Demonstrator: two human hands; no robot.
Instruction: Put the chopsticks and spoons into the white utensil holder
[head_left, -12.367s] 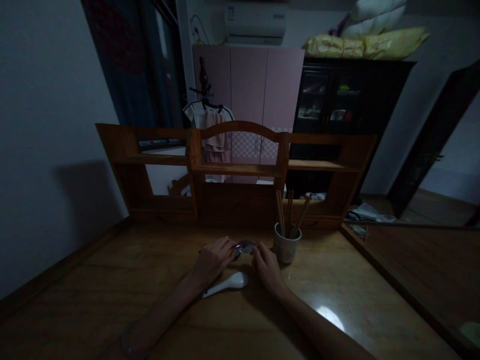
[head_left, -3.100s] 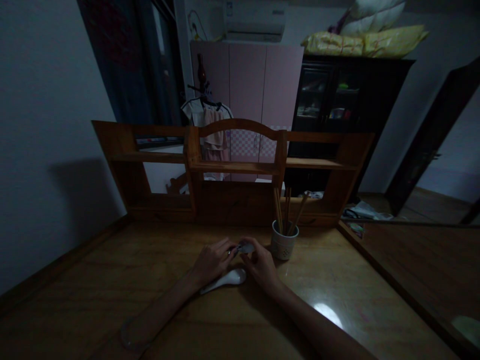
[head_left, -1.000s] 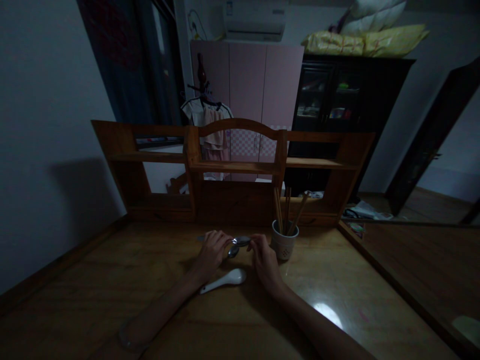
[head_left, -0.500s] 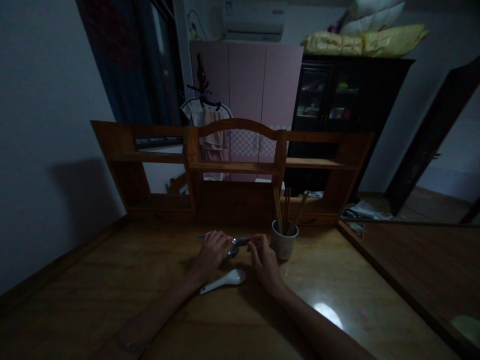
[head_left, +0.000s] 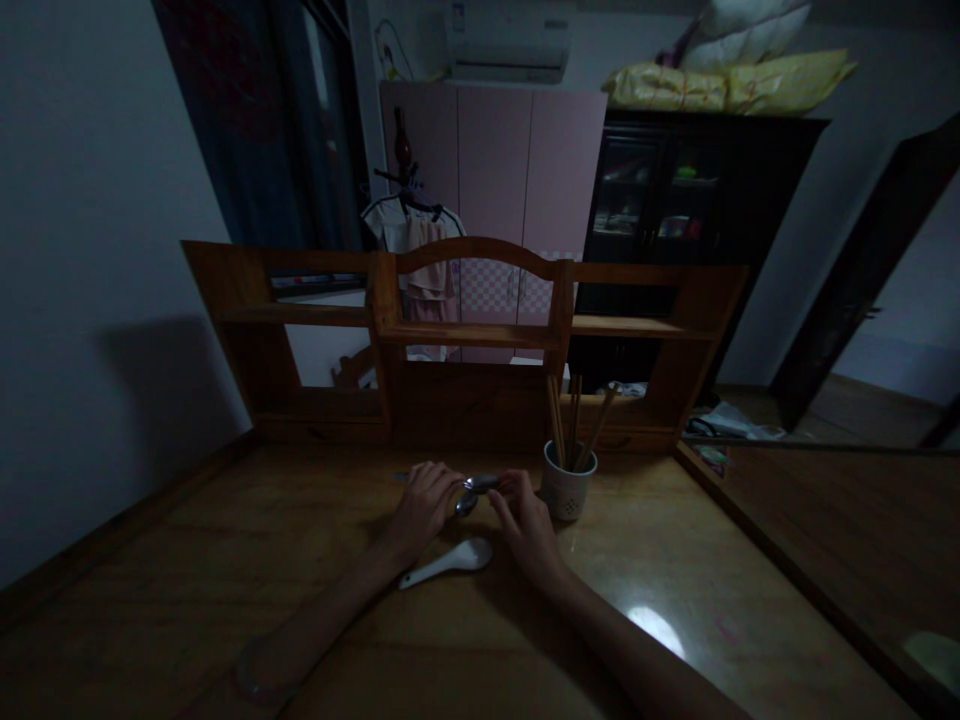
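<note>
Just above the tabletop, a shiny metal spoon (head_left: pixel 480 483) spans the gap between my two hands. My left hand (head_left: pixel 429 502) pinches its left end with closed fingers. The fingers of my right hand (head_left: pixel 526 512) are closed at its right end, the thumb lying below it. Under this spoon the bowl of a second metal spoon (head_left: pixel 466 504) shows on the table; I cannot tell where its handle runs. A grey sliver, perhaps a handle, sticks out beyond my left hand. Nearer to me, a white ceramic soup spoon (head_left: pixel 450 562) lies between my forearms, its bowl toward the right.
Right of my right hand stands a pale cup (head_left: pixel 568 492) with several wooden chopsticks (head_left: pixel 576 425) upright in it. A wooden shelf unit (head_left: pixel 469 400) lines the back of the wooden table (head_left: pixel 322 560). The wall (head_left: pixel 105 300) is at the left; raised edging borders the table's right side.
My right thumb has shifted a little to the left beneath the metal spoon, and the spoon has turned slightly. The left hand and the other things are where they were.
</note>
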